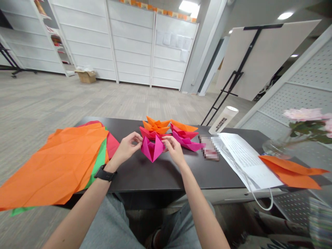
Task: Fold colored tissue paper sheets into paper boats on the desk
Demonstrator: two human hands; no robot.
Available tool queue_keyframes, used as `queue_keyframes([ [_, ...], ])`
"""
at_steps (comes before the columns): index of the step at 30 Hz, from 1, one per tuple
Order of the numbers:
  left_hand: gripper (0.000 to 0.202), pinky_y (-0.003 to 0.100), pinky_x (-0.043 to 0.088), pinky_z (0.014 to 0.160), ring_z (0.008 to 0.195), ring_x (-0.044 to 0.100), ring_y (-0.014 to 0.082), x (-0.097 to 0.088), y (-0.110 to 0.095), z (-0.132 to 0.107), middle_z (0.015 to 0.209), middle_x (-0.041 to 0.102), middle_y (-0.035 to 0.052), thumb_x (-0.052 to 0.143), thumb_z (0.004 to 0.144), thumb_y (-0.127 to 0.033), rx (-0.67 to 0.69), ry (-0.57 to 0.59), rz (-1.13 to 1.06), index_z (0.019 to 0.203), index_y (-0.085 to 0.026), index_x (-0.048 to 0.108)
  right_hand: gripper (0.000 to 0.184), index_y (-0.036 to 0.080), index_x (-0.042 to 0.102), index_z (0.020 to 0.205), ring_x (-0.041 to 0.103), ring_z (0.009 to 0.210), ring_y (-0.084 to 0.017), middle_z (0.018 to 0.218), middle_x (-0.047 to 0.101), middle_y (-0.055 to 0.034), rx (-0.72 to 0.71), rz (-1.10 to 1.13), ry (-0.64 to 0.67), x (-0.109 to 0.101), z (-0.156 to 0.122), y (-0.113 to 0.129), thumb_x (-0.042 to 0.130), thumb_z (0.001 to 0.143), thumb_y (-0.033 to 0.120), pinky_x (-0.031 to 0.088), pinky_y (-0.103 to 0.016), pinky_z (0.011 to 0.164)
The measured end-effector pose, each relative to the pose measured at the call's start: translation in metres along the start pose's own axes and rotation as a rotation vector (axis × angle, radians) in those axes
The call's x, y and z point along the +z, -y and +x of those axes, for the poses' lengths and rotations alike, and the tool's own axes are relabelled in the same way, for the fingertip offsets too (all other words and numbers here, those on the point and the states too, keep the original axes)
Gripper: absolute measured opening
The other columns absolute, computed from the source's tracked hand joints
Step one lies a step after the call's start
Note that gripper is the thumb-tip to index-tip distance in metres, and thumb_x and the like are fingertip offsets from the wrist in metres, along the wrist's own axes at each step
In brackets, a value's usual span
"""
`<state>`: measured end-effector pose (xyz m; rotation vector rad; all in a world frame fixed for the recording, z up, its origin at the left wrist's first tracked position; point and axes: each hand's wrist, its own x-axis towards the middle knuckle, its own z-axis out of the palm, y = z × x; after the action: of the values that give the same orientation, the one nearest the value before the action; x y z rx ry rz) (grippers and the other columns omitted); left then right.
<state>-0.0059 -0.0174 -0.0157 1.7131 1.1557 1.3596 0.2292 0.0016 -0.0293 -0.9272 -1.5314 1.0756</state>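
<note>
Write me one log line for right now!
left grip: at magenta folded paper, left side | right grip: at its right side | behind: orange folded paper | leftmost: orange sheets

Sheets (pixel 59 159) left of folded paper (pixel 148 149)

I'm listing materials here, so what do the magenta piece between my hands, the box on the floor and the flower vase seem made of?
Magenta piece: probably matte paper, with thin edges and sharp creases. Box: likely dull cardboard, being brown and flat-sided. Flower vase: clear and smooth, glass or plastic; it's see-through.
</note>
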Motion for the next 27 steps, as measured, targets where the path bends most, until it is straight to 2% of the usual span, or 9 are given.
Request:
queue_keyframes([
  [3,0.003,0.025,0.052,0.064,0.077,0.061,0.0165,0.000,-0.002,-0.001,0.083,0.064,0.0030,0.061,0.077,-0.022,0.021,0.028,0.043,0.077,-0.018,0.061,0.030,0.020,0.069,0.101,0.067,0.087,-0.022,0.096,0.072,-0.0069,-0.021,-0.044,0.034,0.002,-0.003,0.004,0.066,0.083,0.044,0.059,-0.030,0.065],
  [10,0.009,0.028,0.054,0.071,0.091,0.064,0.0201,-0.004,-0.002,0.001,0.094,0.067,0.0058,0.062,0.075,-0.021,0.023,-0.007,0.069,0.072,-0.020,0.070,0.026,0.018,0.071,0.091,0.068,0.082,-0.022,0.091,0.073,-0.0067,-0.014,-0.074,-0.043,-0.001,0.001,0.001,0.066,0.083,0.042,0.056,-0.033,0.074],
  [15,0.012,0.030,0.054,0.076,0.089,0.066,0.0208,-0.003,-0.003,0.000,0.093,0.069,0.0065,0.070,0.077,-0.029,-0.018,-0.035,0.020,0.080,-0.018,0.073,0.024,0.018,0.068,0.087,0.066,0.079,-0.021,0.085,0.071,-0.0057,0.006,-0.065,-0.094,-0.005,-0.004,-0.009,0.066,0.083,0.042,0.054,-0.033,0.076],
  [18,0.023,0.034,0.054,0.084,0.092,0.067,0.0216,0.000,0.000,0.000,0.094,0.071,0.0062,0.079,0.070,-0.030,-0.082,-0.005,-0.091,0.087,-0.017,0.071,0.024,0.018,0.068,0.087,0.067,0.081,-0.021,0.085,0.070,-0.0057,0.019,-0.054,-0.108,-0.003,-0.010,-0.014,0.066,0.083,0.042,0.054,-0.034,0.078],
  [20,0.033,0.035,0.057,0.081,0.086,0.069,0.0207,0.003,0.004,0.000,0.089,0.071,0.0046,0.086,0.062,-0.029,-0.176,-0.013,-0.209,0.087,-0.016,0.067,0.024,0.018,0.068,0.087,0.067,0.083,-0.022,0.087,0.071,-0.0057,0.022,-0.043,-0.120,-0.002,-0.014,-0.015,0.067,0.082,0.042,0.054,-0.035,0.080],
  [22,0.037,0.034,0.059,0.073,0.077,0.070,0.0192,0.004,0.009,0.001,0.082,0.070,0.0027,0.088,0.058,-0.028,-0.248,-0.035,-0.296,0.083,-0.016,0.063,0.025,0.019,0.068,0.087,0.067,0.084,-0.022,0.088,0.071,-0.0054,0.026,-0.028,-0.137,-0.001,-0.015,-0.016,0.068,0.081,0.043,0.054,-0.035,0.081],
  [24,0.039,0.033,0.060,0.067,0.072,0.070,0.0179,0.004,0.011,0.001,0.078,0.069,0.0012,0.088,0.058,-0.030,-0.276,-0.051,-0.332,0.081,-0.016,0.060,0.025,0.019,0.067,0.086,0.067,0.084,-0.022,0.088,0.071,-0.0046,0.029,-0.006,-0.159,-0.001,-0.016,-0.016,0.068,0.081,0.044,0.055,-0.035,0.081],
  [27,0.042,0.034,0.061,0.067,0.070,0.070,0.0164,0.004,0.012,0.001,0.077,0.067,-0.0006,0.089,0.057,-0.031,-0.288,-0.075,-0.364,0.080,-0.016,0.057,0.026,0.020,0.065,0.086,0.067,0.081,-0.021,0.087,0.070,-0.0036,0.037,0.034,-0.184,-0.002,-0.015,-0.015,0.068,0.080,0.046,0.056,-0.036,0.081],
])
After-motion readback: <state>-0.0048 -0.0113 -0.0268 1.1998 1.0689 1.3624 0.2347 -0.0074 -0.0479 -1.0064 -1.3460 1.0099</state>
